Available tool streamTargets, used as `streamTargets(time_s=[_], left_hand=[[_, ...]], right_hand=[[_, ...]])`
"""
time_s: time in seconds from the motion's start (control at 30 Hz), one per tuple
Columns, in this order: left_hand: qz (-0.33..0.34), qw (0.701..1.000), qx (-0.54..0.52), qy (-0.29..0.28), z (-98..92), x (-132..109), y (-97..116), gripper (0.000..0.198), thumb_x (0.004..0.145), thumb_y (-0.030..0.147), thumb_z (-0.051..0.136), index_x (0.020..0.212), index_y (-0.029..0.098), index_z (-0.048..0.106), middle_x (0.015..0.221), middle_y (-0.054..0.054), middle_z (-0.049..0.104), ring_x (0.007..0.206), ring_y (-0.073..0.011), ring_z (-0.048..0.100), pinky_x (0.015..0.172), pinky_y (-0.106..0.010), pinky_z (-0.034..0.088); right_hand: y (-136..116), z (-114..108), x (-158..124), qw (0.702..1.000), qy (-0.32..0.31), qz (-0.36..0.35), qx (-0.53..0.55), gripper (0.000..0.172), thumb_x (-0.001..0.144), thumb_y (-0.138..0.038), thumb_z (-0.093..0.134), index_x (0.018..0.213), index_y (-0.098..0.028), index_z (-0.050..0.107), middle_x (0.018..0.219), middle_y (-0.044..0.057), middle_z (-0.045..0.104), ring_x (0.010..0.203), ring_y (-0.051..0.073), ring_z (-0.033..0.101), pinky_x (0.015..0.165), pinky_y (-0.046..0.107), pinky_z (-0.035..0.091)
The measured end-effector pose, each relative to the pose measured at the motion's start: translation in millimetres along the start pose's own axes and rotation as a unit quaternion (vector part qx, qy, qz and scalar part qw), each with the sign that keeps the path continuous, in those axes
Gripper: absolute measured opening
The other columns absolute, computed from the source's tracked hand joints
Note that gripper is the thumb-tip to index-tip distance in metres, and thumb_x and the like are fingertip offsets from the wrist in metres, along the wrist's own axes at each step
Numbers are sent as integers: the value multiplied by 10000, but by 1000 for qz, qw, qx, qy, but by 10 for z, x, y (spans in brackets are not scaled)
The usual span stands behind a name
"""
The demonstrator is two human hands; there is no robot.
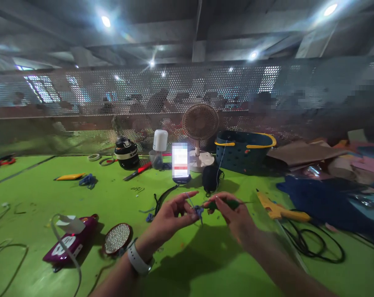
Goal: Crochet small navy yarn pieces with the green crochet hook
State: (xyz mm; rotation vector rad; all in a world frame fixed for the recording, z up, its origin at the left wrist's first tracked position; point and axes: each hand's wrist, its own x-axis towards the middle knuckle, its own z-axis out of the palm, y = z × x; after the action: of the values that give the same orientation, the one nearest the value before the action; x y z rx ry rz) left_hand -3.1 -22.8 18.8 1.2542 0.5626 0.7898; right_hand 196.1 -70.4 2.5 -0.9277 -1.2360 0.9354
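Observation:
My left hand [177, 212] pinches a small piece of blue crochet work [198, 212] between thumb and fingers, its index finger raised with a strand of blue yarn [189, 199] running over it. In my right hand [233, 212] is a crochet hook [231, 203] with a green handle, its tip at the blue piece. Both hands hang above the green table. Just beyond them sits a dark ball of yarn [210, 179]. A lit phone [180, 161] stands upright on a holder behind my left hand.
A yellow glue gun [279, 210] with coiled black cable lies right, near dark blue cloth [316, 206]. At the back stand a fan [201, 123], a basket [245, 154] and a black jar [126, 152]. Left are a purple power strip [72, 243], a round studded object [118, 238] and a yellow cutter [69, 177].

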Motion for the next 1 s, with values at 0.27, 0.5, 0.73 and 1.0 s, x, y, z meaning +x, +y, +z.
streamTargets(time_s=[0.27,0.5,0.73,1.0], left_hand=[[-20,998,-10,-50,-24,-18,-31,554,720,159,789,1249,213,635,842,-14,660,790,-147,610,786,-306,449],[19,999,-42,-2,34,-2,11,442,681,278,831,1088,151,713,746,-21,688,731,-152,624,747,-300,456],[32,996,-41,72,138,4,-68,512,655,210,861,1133,166,681,716,9,707,716,-137,652,776,-298,494],[47,995,-39,84,149,3,-171,736,693,248,836,1366,217,540,785,-4,720,759,-138,642,792,-289,489]], right_hand=[[-80,-2,-30,927,-109,-281,-224,234,932,-429,577,1109,-335,698,976,7,777,945,200,687,958,448,489],[-70,20,-60,938,-88,-261,-211,199,915,-421,605,1051,-339,726,949,7,754,974,199,663,951,428,499],[102,86,-125,946,-22,-245,-210,186,946,-350,573,1077,-303,696,1014,30,755,971,196,691,901,380,529],[2,50,-69,843,-69,-389,-364,277,915,-183,591,1162,-302,635,1079,18,767,919,186,714,1064,492,392]])
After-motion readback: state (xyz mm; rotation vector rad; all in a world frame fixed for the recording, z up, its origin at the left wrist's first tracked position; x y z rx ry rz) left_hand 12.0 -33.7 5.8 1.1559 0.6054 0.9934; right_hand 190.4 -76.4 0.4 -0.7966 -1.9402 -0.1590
